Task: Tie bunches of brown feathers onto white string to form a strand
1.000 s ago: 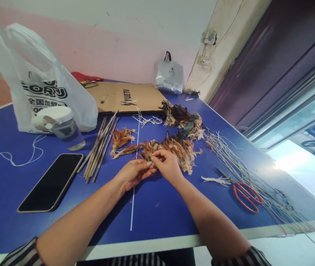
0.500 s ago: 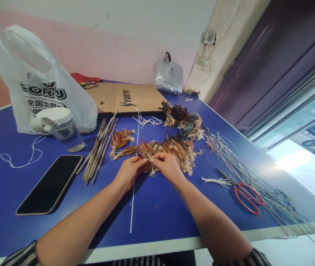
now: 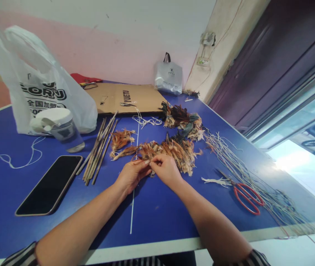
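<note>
Close together at the near edge of a pile of brown and tan feathers (image 3: 178,153), my left hand (image 3: 133,174) and my right hand (image 3: 167,170) meet fingertip to fingertip. Both are closed in a pinch. Whatever lies between the fingertips is too small and hidden to name. Left of the pile lie a few small orange-brown feather bunches (image 3: 122,139). Darker feather bunches (image 3: 182,116) sit behind it. A thin white string (image 3: 132,207) runs along the table beneath my left hand.
On the blue table (image 3: 160,221), a phone (image 3: 50,184), thin sticks (image 3: 98,155), a lidded cup (image 3: 65,129) and a plastic bag (image 3: 63,88) are to the left. Red-handled scissors (image 3: 248,198) and long pale cords (image 3: 240,170) lie right. Flat cardboard (image 3: 110,98) is behind.
My left hand has turned slightly, showing more of its palm side, and my right fingers have curled in more. Both hands stay at the pile's near edge.
</note>
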The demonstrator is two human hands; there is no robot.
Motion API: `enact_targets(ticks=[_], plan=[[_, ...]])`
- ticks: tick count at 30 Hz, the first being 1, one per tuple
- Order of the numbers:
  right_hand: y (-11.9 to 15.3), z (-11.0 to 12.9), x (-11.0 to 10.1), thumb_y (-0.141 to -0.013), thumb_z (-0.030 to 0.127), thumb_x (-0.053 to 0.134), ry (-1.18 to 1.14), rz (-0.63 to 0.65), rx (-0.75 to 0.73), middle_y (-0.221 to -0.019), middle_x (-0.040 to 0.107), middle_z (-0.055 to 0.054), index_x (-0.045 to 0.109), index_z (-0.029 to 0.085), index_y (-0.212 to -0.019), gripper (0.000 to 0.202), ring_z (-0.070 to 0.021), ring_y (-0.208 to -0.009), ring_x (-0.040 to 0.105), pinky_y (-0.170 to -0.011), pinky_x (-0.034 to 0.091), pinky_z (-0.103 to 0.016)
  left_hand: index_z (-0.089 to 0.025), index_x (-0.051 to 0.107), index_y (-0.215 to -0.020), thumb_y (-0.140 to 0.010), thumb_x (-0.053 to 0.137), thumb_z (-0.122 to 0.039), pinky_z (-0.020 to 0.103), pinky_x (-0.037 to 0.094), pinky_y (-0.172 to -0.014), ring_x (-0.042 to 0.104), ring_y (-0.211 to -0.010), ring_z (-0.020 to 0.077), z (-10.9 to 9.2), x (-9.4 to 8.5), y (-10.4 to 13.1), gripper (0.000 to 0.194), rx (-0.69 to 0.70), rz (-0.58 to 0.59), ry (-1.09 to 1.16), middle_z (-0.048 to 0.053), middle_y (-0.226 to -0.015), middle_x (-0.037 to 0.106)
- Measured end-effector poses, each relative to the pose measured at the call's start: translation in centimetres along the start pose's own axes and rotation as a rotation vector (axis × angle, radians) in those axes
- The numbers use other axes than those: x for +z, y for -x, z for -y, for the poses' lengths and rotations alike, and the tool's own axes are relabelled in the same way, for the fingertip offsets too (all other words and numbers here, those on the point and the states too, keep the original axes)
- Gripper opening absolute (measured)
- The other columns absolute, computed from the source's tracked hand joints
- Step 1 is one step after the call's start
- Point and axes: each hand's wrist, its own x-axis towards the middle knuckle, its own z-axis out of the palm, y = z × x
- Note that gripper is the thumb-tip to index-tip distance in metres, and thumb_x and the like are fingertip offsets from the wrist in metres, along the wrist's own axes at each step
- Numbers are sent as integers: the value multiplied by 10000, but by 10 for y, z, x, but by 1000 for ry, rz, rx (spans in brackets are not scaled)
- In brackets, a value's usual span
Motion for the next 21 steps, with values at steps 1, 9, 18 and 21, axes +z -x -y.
enact_targets(ticks=[1,9,18,21], plan=[[1,0,0,-726,202,542,51,-16,-51,-644,606,-12,650,166,-662,131,-109,-592,506,-575,381,-220,-66,673,-754,-612,738,-130,223,517,-675,636,-670,132,0,0,0,169,10,1,4,87,-749,688],[-1,6,-13,-733,262,599,-20,-38,-110,-740,621,-33,682,178,-774,125,-111,-614,516,-600,414,-234,-66,681,-787,-654,711,-209,202,497,-610,629,-651,128,-6,-1,0,197,101,15,-135,90,-735,687],[0,6,-10,-720,312,598,-503,157,128,-528,589,9,628,137,-725,178,-131,-492,582,-520,474,-245,-100,661,-649,-606,730,-271,231,474,-586,594,-567,126,-6,8,7,190,184,63,-466,53,-624,667],[-1,6,-9,-717,294,597,-398,100,58,-569,612,0,649,143,-698,160,-122,-518,578,-528,459,-230,-113,654,-629,-611,723,-285,231,461,-576,582,-557,124,-8,6,6,186,209,92,-549,30,-590,646]])
